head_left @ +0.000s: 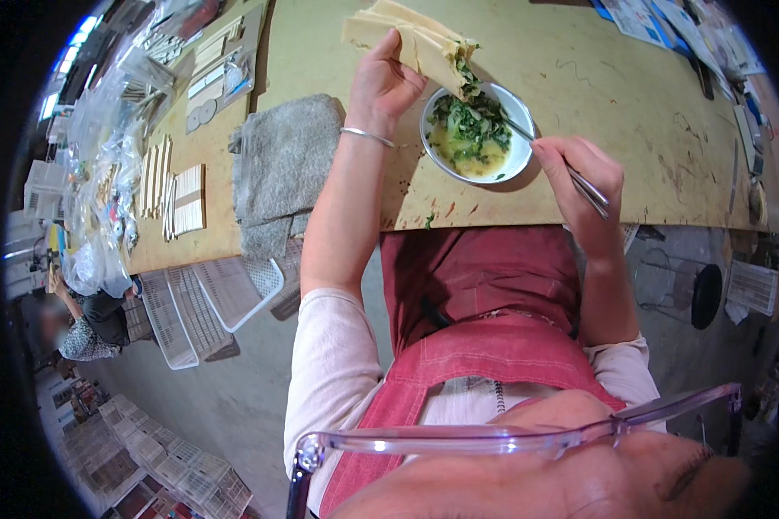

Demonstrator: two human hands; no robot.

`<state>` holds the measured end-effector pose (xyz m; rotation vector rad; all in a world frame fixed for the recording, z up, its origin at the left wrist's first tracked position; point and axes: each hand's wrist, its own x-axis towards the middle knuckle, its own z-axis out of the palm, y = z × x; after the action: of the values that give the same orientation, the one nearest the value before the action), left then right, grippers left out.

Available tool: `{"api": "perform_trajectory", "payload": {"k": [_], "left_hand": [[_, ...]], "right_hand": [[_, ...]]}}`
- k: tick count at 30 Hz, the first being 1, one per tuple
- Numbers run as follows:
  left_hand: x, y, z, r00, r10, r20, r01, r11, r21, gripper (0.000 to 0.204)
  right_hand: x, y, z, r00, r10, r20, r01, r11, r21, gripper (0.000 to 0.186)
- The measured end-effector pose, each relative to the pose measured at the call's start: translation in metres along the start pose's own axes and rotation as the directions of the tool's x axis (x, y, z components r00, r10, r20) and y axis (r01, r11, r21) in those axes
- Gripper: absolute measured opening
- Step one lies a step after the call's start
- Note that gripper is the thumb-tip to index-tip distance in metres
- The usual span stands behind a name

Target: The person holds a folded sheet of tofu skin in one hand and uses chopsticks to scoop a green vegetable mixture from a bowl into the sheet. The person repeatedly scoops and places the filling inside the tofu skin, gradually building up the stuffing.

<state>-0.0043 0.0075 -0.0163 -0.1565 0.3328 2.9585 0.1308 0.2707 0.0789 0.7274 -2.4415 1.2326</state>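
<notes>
My left hand (386,85) is closed around a folded flatbread (407,39), raised above the far side of the bowl. Chopped greens (467,78) stick out of the flatbread's right end, close to the bowl's rim. Below it on the table stands a white bowl (520,156) holding chopped leafy greens in a yellowish liquid. A pair of metal chopsticks (590,192) is gripped in my right hand (584,173), to the right of the bowl. Their tips reach over the rim into the greens.
A grey towel (287,160) lies left of my left forearm. Farther left are bundles of wooden sticks (189,201) and clear plastic bags (104,173). White plastic baskets (225,294) sit below the table edge. Another person (91,333) is at the far left. Papers (658,26) lie at the far right.
</notes>
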Motion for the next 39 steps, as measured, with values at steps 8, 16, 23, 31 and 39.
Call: {"api": "perform_trajectory", "payload": {"k": [8, 16, 23, 31, 39], "left_hand": [[-0.004, 0.0, 0.005, 0.999, 0.023, -0.038, -0.022, 1.0, 0.019, 0.028], [0.0, 0.002, -0.002, 1.0, 0.015, -0.022, -0.015, 1.0, -0.016, 0.028], [-0.003, 0.001, 0.002, 0.999, 0.027, -0.023, -0.027, 1.0, 0.004, 0.028], [-0.002, 0.0, 0.002, 0.999, 0.028, -0.031, -0.027, 0.999, 0.019, 0.03], [-0.002, 0.0, 0.002, 0.999, 0.025, -0.04, -0.024, 1.0, 0.009, 0.03]], "right_hand": [[-0.002, -0.002, 0.005, 0.996, 0.085, -0.022, -0.081, 0.986, 0.149, 0.006], [-0.006, -0.001, -0.003, 0.998, 0.032, 0.047, -0.036, 0.994, 0.099, 0.005], [-0.01, 0.0, 0.004, 0.994, 0.077, -0.074, -0.068, 0.991, 0.117, 0.007], [-0.008, -0.003, 0.009, 0.998, -0.049, 0.025, 0.045, 0.991, 0.129, 0.007], [-0.01, -0.001, 0.014, 1.0, 0.002, 0.026, -0.006, 0.988, 0.152, 0.005]]}}
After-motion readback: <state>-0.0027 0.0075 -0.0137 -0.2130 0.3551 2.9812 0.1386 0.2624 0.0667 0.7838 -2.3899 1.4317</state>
